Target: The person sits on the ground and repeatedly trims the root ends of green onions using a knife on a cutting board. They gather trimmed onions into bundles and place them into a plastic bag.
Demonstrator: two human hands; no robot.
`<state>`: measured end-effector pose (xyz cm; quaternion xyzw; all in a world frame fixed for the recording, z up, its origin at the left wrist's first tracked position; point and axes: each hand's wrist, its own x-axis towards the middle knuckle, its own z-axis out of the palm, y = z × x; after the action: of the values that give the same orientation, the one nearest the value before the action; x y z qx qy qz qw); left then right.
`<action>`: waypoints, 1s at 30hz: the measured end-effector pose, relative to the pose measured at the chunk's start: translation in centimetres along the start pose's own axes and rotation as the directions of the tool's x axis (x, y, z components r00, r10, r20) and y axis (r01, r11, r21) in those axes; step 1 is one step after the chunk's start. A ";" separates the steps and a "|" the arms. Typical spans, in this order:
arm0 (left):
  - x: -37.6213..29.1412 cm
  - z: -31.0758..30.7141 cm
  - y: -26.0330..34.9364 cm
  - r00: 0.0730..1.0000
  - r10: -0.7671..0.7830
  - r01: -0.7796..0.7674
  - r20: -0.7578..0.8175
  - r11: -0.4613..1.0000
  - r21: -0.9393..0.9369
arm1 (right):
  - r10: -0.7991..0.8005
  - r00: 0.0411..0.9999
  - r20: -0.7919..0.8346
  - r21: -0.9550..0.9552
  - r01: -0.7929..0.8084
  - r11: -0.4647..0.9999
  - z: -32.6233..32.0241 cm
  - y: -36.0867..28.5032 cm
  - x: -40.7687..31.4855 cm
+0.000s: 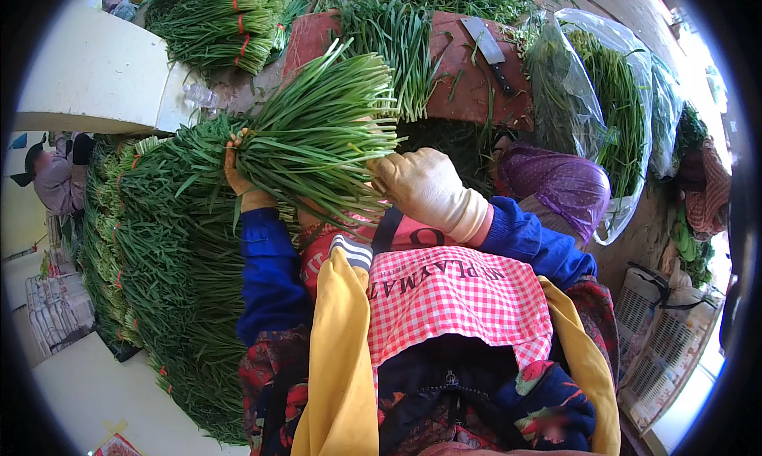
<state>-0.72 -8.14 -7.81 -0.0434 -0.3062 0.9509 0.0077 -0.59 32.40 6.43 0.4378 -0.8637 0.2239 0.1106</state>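
My left hand (pixel 243 170), in a soiled glove, is closed around the leafy part of a large fan-shaped bunch of garlic chives (pixel 321 134). At the pale cut ends of that bunch is my right hand (pixel 425 185) in a cream glove, its fingers curled against the lower stalks; whether it pinches any is hard to tell. Behind the bunch, loose chives (pixel 387 57) lie across a reddish-brown board (pixel 518 102). A cleaver (pixel 485 42) with a black handle rests on the board's right part.
Banded chive bundles (pixel 220 24) lie at upper left, and more (pixel 155 218) are piled left. A plastic bottle (pixel 200 95) lies beside a pale ledge (pixel 95 69). Open plastic bags of greens (pixel 619 105) and a purple polka-dot bag or cloth (pixel 553 176) are right. Plastic crates (pixel 661 337) stand lower right. A person (pixel 56 176) is far left.
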 end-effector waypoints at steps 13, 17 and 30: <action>-0.5 1.1 -1.3 0.957 -0.286 0.116 -0.052 0.539 -0.834 | 0.214 0.976 -0.035 0.122 -0.208 0.970 1.0 0.6 2.4; -1.2 0.6 -2.7 0.986 -0.125 0.059 -0.107 0.876 -0.478 | 0.161 0.987 -0.028 0.196 -0.152 0.969 1.8 0.5 3.1; 1.0 -0.4 4.8 0.962 -0.115 -0.021 -0.247 0.872 -0.489 | 0.128 0.878 0.462 0.121 -0.205 0.971 2.6 7.8 -7.4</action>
<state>-1.61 -11.80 -11.03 -0.1644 -0.5326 0.8280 0.0613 -2.52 40.39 -0.94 0.4092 -0.8785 0.1960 -0.1493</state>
